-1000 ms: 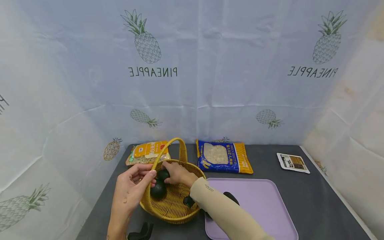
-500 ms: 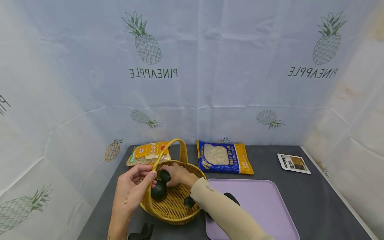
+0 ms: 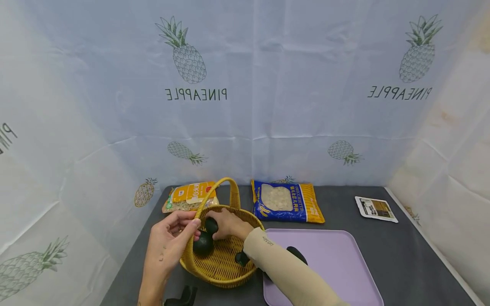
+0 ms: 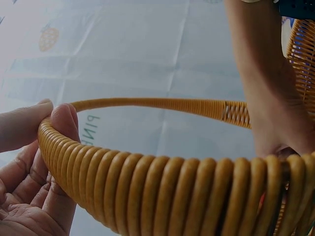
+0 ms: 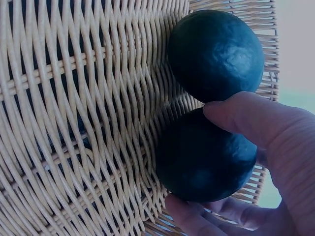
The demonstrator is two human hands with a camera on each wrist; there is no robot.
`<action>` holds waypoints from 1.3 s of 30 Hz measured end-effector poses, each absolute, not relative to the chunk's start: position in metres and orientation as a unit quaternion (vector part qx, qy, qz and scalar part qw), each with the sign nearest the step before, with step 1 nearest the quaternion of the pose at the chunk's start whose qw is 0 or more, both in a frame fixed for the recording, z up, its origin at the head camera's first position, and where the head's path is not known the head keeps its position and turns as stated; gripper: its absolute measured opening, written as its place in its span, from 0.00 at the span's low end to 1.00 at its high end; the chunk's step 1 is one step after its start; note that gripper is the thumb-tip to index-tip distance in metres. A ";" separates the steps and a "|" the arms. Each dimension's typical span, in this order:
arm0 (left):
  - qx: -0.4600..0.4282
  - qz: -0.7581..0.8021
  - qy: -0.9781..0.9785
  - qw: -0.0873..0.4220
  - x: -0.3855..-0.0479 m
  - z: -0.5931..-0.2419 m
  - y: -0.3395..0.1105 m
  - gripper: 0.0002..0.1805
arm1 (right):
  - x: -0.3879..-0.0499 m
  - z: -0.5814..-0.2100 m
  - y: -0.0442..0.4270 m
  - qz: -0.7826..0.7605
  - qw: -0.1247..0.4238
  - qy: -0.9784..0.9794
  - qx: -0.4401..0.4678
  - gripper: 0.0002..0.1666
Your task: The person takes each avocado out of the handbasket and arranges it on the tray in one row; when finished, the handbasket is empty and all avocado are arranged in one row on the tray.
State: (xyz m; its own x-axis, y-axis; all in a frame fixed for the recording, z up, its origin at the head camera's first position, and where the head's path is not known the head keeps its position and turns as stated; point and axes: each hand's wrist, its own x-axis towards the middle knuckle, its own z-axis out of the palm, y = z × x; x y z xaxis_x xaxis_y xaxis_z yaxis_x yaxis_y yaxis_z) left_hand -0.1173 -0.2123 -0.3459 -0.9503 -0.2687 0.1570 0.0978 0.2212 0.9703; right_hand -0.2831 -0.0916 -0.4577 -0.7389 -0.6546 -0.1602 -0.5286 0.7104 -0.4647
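- Left hand (image 3: 166,242): the fingers pinch the arched, coil-wrapped handle (image 4: 147,187).
- Right hand (image 3: 229,225): the fingers curl round a glossy fruit (image 5: 202,160), left inside wicker basket (image 3: 226,265).
- Second round, dark-green fruit (image 5: 216,54) lies nearer.

Both hands busy: left pinching, right gripping.
Left hand (image 3: 170,238) has thumb against bent fingers, bare left forearm (image 3: 152,284) coming up from below. Right hand (image 3: 229,224) back up, thumb and fingers curled; sleeved right forearm (image 3: 285,265) slants up from lower right. Hands apart.
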 end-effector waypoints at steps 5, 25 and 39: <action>0.054 -0.621 -0.768 0.150 -0.117 -0.346 -0.212 0.12 | -0.284 -0.456 -0.092 -0.203 0.159 0.902 -0.345 0.36; 0.045 -0.621 -0.767 0.158 -0.117 -0.347 -0.212 0.13 | -0.280 -0.459 -0.085 -0.226 0.128 0.898 -0.356 0.37; 0.053 -0.618 -0.769 0.156 -0.117 -0.346 -0.212 0.12 | -0.277 -0.454 -0.075 -0.259 0.104 0.899 -0.339 0.38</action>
State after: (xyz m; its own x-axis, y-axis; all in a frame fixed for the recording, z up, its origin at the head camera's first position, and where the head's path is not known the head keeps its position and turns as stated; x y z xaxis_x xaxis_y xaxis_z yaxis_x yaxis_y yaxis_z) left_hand -0.1172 -0.2121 -0.3464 -0.9459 -0.2743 0.1733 0.1101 0.2312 0.9667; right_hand -0.2766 -0.0754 -0.4544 -0.7486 -0.6630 -0.0123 -0.5549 0.6365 -0.5356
